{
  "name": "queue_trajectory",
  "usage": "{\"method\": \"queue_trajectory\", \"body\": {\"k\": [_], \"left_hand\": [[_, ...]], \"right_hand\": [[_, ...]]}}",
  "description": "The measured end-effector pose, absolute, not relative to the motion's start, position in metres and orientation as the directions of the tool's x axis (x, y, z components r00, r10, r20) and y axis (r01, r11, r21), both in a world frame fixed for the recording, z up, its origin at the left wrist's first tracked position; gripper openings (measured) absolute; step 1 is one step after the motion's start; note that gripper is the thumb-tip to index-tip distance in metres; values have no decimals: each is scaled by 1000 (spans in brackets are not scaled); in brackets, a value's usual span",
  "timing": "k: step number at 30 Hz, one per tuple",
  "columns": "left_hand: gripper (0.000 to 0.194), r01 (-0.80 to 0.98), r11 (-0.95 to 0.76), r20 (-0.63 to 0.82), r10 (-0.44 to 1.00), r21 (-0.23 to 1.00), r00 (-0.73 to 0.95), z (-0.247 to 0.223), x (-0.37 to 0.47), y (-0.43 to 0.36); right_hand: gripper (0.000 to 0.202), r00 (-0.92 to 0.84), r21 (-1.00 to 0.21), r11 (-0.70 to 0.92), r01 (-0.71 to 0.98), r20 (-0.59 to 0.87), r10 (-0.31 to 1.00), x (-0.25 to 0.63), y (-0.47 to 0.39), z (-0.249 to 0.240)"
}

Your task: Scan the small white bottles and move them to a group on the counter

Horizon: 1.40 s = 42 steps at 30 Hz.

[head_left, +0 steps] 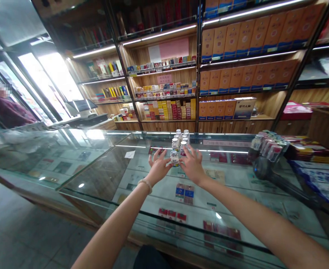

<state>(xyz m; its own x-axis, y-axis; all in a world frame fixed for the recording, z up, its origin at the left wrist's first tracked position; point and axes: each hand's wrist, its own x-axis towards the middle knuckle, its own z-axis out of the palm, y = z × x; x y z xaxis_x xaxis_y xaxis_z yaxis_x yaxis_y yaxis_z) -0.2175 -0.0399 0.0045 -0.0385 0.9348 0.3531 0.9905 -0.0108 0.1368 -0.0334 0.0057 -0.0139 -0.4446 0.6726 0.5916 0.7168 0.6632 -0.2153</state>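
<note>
Reaching over the glass counter (91, 179) with left hand (159, 164) and right hand (194, 165) spread. Facing other jars (183, 148) already grouped in two close rows. Touching the nearest jar (174, 159), just in front, from both sides (pressure impossible to tell), apparently not yet finished.

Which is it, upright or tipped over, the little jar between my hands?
Upright. The little jar stands on the glass counter with its narrower top facing up.
</note>
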Motion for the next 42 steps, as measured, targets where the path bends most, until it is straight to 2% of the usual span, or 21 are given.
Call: {"method": "queue_trajectory", "body": {"k": [6, 12, 24, 42], "left_hand": [[22, 978, 37, 413, 903, 205, -120, 5, -221, -34], [15, 954, 95, 448, 867, 283, -219, 8, -213, -41], [13, 970, 101, 522, 828, 223, -206, 3, -213, -17], [16, 963, 126, 548, 801, 239, -241, -2, -215, 11]], "right_hand": [[23, -463, -93, 685, 723, 670, 580, -25, 8, -23], [27, -608, 52, 779, 625, 658, 443, -6, 4, -21], [46, -618, 8, 766, 643, 596, 513, -14, 14, -20], [46, -572, -36, 728, 684, 594, 566, -31, 39, -26]]}}
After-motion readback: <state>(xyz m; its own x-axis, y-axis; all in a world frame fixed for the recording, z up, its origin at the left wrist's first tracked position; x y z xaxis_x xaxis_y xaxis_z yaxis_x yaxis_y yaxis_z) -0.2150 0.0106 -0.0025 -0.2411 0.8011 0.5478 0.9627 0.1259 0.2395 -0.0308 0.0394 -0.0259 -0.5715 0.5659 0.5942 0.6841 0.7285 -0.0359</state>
